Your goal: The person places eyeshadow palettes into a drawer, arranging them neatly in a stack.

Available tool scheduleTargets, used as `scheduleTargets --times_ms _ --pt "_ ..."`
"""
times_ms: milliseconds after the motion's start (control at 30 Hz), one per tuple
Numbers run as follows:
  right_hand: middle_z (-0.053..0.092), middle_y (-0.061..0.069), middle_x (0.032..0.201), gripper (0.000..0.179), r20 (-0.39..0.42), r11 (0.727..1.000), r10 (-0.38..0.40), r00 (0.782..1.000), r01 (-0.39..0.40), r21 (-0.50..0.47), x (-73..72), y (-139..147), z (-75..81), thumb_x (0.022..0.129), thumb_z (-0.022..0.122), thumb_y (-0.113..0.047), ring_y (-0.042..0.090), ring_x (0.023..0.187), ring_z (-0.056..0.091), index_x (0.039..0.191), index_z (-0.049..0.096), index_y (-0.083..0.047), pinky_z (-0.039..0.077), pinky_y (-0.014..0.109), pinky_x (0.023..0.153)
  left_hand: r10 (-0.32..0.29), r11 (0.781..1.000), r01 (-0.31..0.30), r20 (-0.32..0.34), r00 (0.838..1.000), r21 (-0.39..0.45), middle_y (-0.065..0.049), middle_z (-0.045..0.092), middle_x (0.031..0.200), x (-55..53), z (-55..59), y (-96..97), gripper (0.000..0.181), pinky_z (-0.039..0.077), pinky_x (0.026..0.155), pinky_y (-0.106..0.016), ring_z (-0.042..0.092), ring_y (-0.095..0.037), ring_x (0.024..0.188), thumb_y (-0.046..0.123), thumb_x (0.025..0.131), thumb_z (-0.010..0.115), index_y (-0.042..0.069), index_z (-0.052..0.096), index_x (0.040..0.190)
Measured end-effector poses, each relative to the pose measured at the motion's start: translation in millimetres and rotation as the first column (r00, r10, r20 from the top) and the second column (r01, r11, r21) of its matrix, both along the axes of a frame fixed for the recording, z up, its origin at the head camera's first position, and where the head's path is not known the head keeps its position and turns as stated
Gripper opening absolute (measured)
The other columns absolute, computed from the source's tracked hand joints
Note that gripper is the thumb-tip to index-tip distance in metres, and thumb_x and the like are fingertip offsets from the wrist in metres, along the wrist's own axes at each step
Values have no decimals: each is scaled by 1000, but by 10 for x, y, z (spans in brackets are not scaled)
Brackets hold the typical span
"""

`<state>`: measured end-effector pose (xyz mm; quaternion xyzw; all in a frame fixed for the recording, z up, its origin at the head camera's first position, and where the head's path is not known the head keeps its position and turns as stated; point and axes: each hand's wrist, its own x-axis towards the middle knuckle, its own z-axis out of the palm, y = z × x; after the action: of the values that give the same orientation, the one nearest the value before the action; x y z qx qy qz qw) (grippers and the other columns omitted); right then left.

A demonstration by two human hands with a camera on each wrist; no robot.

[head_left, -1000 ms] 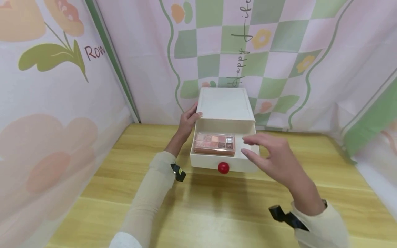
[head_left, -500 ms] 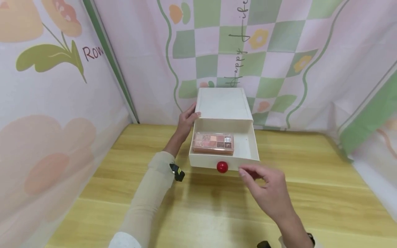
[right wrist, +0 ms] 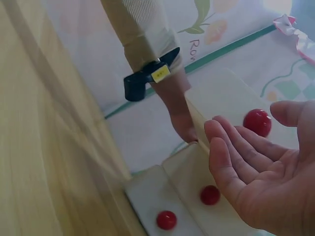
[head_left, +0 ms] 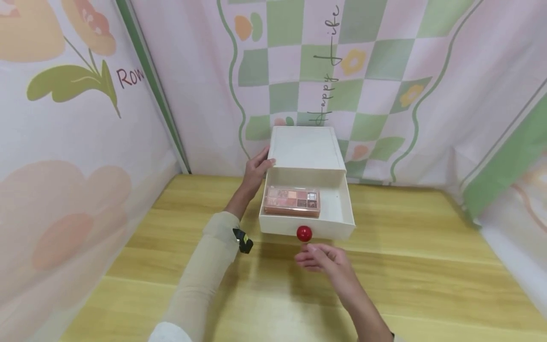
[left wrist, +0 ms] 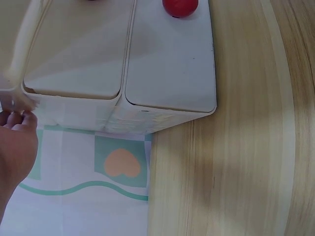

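Observation:
A white drawer cabinet (head_left: 305, 147) stands on the wooden table, its top drawer (head_left: 339, 206) pulled out. Inside the drawer, toward the left, lies an eyeshadow palette (head_left: 292, 202) with a clear lid. My left hand (head_left: 253, 176) holds the cabinet's left side, thumb over the upper front edge; the left wrist view shows that hand (left wrist: 17, 147) at the far left. Just below the drawer's red knob (head_left: 304, 233) is my right hand (head_left: 326, 261), fingers loosely bent and holding nothing. In the right wrist view its palm faces the knob (right wrist: 257, 122), apart from it.
Two lower drawers, one front (left wrist: 172, 59) nearest the table, are pushed in and have red knobs of their own. A patterned curtain (head_left: 286, 71) hangs right behind the cabinet, and another printed cloth (head_left: 85, 166) borders the left. The wooden table (head_left: 406, 275) extends to the right.
My right hand has moved from the drawer's right side down and left to below the red knob. The left hand still holds the cabinet, and the palette stays in the drawer.

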<state>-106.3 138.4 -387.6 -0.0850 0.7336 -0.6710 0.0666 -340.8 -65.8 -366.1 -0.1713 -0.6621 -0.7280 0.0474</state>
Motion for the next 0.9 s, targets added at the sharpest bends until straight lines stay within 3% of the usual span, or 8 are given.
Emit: scheduleTargets --times_ms 133,333,700,900 --pt "78 16 108 50 106 995 -18 994 28 -97 -52 -90 2 107 48 -29 14 93 77 127 57 16 63 29 90 -2 1000 2 -3 1000 -5 -11 31 167 -11 -24 12 62 32 128 -34 33 -26 155 15 98 56 3 36 155" --pt "80 6 101 54 178 979 -15 984 51 -199 -116 -192 59 107 46 -31 12 90 77 132 52 16 63 27 88 4 1000 -4 1 1000 -11 -11 32 167 20 -4 17 61 32 128 -35 34 -27 155 16 98 55 4 36 155" --pt "79 -1 87 45 189 949 -144 971 190 -252 -175 -322 71 107 49 -32 13 84 77 113 64 10 64 27 83 3 1000 -3 -14 1000 -6 -11 31 167 21 -5 1 60 32 128 -34 33 -26 156 13 99 54 3 35 155" --pt "79 -2 82 33 196 927 -167 966 221 -302 -197 -329 59 107 49 -28 12 81 77 100 68 -3 64 26 82 -8 1000 8 -13 1000 2 -11 31 167 10 -13 -9 59 31 128 -35 32 -26 156 13 100 53 4 35 155"
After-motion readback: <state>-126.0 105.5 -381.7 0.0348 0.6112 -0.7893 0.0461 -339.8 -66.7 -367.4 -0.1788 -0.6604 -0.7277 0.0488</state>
